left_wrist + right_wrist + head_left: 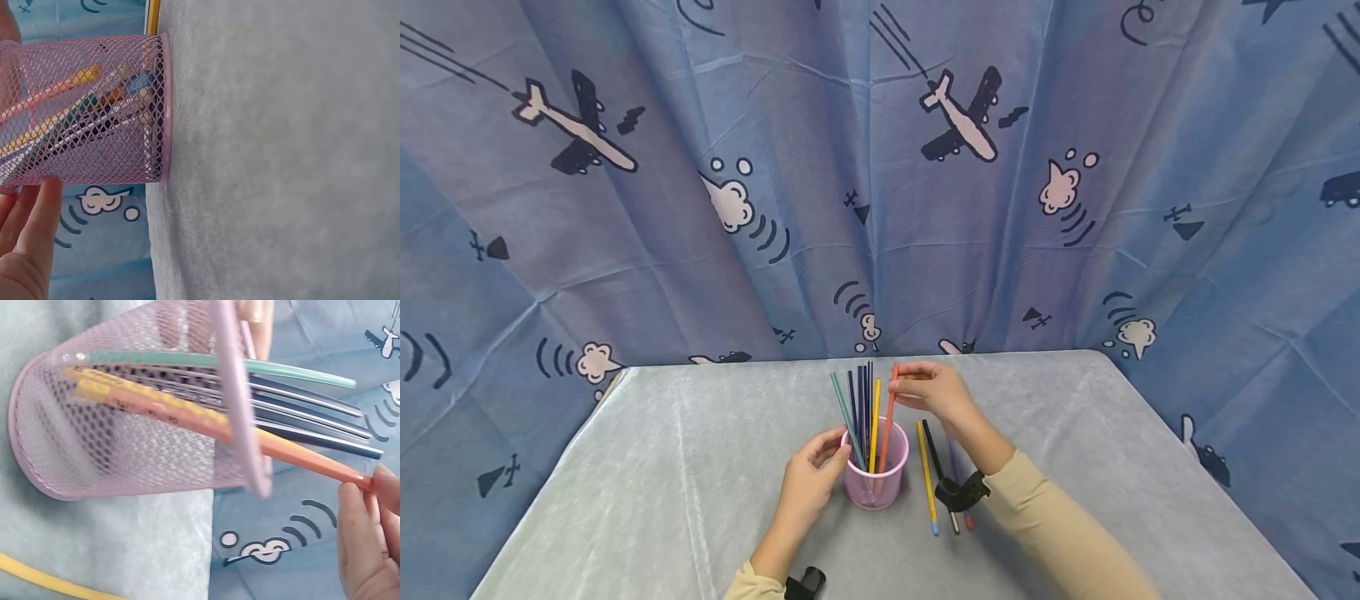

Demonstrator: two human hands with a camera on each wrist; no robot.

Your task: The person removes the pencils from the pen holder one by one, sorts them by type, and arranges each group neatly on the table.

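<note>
A pink mesh pencil cup (876,487) stands upright on the table, holding a green pencil (300,372), a yellow pencil (875,425), several dark blue pencils (312,406) and an orange pencil (312,465). My left hand (816,467) holds the cup's left side near the rim, thumb in front; its fingers (39,219) meet the mesh in the left wrist view. The right hand (936,390) pinches the top end of the orange pencil between thumb and fingers. That pencil's lower end is inside the cup, seen through the mesh.
Right of the cup lie a yellow pencil (927,479) with a blue end, a black pencil (933,450), and another pencil partly hidden by the right wrist's black strap (962,492). The grey-covered table (625,500) ends at a blue patterned curtain (820,208).
</note>
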